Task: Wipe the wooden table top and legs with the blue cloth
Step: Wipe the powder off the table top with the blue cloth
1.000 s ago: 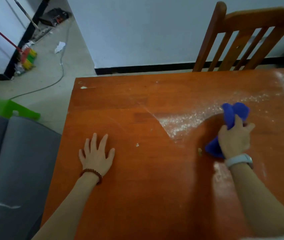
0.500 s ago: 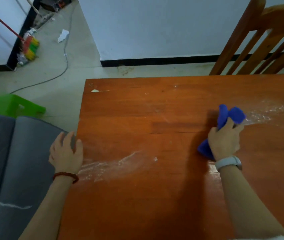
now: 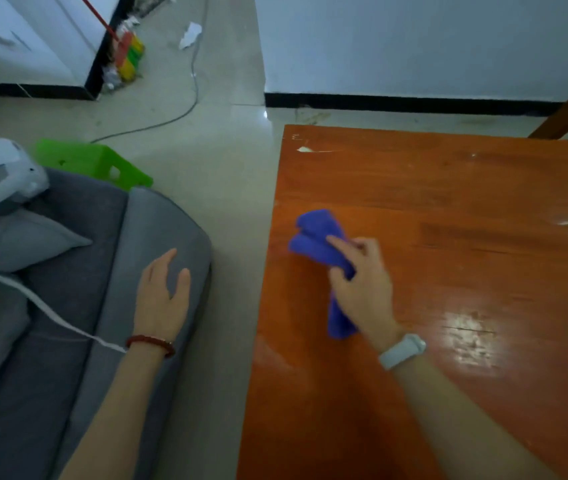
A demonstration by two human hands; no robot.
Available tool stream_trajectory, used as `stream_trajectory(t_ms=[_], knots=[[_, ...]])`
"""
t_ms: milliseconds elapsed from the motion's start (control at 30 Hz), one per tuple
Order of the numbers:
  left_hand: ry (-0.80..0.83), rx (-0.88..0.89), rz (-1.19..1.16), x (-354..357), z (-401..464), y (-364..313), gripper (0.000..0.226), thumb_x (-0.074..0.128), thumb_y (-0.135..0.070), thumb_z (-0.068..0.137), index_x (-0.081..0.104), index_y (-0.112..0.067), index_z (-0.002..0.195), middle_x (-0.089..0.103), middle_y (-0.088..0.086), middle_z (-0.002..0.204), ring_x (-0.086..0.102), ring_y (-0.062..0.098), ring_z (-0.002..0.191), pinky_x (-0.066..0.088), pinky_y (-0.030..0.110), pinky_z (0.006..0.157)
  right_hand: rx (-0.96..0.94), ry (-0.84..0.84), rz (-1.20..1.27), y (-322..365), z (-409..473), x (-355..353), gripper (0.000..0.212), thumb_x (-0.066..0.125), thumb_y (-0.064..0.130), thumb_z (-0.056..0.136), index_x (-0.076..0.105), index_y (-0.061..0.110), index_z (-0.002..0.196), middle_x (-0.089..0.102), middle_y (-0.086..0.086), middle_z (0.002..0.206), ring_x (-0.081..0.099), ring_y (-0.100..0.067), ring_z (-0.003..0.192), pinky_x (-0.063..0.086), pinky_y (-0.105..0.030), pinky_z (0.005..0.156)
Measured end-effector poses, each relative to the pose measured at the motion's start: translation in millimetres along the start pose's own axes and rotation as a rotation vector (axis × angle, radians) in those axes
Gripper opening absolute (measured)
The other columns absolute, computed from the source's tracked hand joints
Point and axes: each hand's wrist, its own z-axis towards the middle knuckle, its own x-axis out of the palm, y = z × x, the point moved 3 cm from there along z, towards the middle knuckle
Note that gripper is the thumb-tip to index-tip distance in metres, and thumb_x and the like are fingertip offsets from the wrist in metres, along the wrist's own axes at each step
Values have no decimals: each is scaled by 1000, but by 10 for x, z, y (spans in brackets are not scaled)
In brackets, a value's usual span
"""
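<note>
Grey sofa (image 3: pixel 78 306) at far left. Left hand (image 3: pixel 162 299) over sofa arm, fingers loosely spread, holding nothing. Right hand (image 3: pixel 362 289) grips bunched blue cloth (image 3: pixel 317 244), fingers curled round it, pressing it on wooden table top (image 3: pixel 449 202) near left edge. Top near cloth looks mostly clean; white specks remain at far corner and right side. Legs out of view, judged still undone.

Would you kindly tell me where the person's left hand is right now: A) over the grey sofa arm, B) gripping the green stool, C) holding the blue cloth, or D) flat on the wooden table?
A: the left hand is over the grey sofa arm, off the wooden table, fingers relaxed and empty.
</note>
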Motion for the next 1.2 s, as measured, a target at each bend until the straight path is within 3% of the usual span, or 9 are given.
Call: stream_trajectory(t_ms=[100, 200, 300, 467, 567, 633, 800, 1033, 1200], knots=[[54, 50, 52, 106, -105, 115, 41, 47, -18, 92, 41, -8, 132, 42, 14, 138, 36, 28, 129, 27, 37, 108, 137, -89, -368, -69, -126, 59, 52, 58, 15, 80, 47, 18, 131, 44, -12, 125, 56, -32, 99, 48, -37, 71], [89, 95, 93, 138, -130, 147, 41, 49, -16, 92, 43, -8, 131, 41, 15, 139, 33, 27, 131, 23, 33, 108, -439, 486, -229, 309, -901, 773, 48, 53, 19, 78, 52, 22, 126, 49, -8, 120, 55, -28, 105, 50, -36, 77], [95, 125, 83, 88, -94, 118, 41, 48, -16, 92, 43, -6, 131, 41, 15, 139, 34, 28, 130, 23, 31, 107, -498, 1032, 18, 517, -1292, 884, 40, 51, 16, 82, 60, 23, 121, 50, -3, 120, 52, -19, 106, 40, -28, 91], [109, 169, 75, 185, -117, 14, 40, 47, -14, 92, 42, -4, 130, 42, 17, 136, 35, 30, 129, 27, 36, 108, -106, 426, 266, 21, -539, 124, 39, 45, 28, 75, 60, 28, 111, 47, 6, 98, 54, -12, 76, 49, -31, 72], [167, 180, 63, 350, -225, -93, 41, 45, -17, 93, 40, -9, 133, 39, 12, 138, 34, 25, 129, 26, 32, 107, 67, 20, -93, -183, -530, -52, 39, 57, 11, 77, 59, 18, 115, 48, -6, 108, 59, -26, 79, 49, -33, 63], [175, 178, 63, 405, -275, -108, 42, 45, -18, 93, 40, -9, 133, 39, 12, 138, 34, 24, 129, 25, 29, 107, -158, 122, -304, -55, -940, 231, 44, 59, 15, 73, 56, 18, 117, 47, -6, 113, 61, -27, 87, 50, -30, 65], [144, 178, 85, 222, -404, 26, 40, 46, -16, 93, 41, -7, 132, 42, 15, 136, 36, 26, 128, 25, 28, 106, -419, 1131, 98, 401, -2068, 766, 40, 50, 18, 80, 62, 19, 118, 50, -7, 119, 52, -24, 104, 38, -33, 93], [88, 183, 118, 204, -651, 105, 42, 45, -20, 88, 47, -2, 126, 48, 20, 130, 41, 33, 123, 28, 35, 104, -92, 759, 399, 154, -1296, 169, 36, 48, 9, 70, 67, 18, 100, 52, 3, 94, 52, 3, 83, 37, -7, 82], [129, 174, 99, 565, -815, -323, 39, 48, -15, 90, 45, -8, 129, 43, 14, 135, 37, 28, 127, 29, 39, 107, 12, 438, 377, -279, -921, -439, 29, 48, 24, 71, 59, 34, 95, 56, -5, 99, 54, -5, 92, 38, -13, 83]])
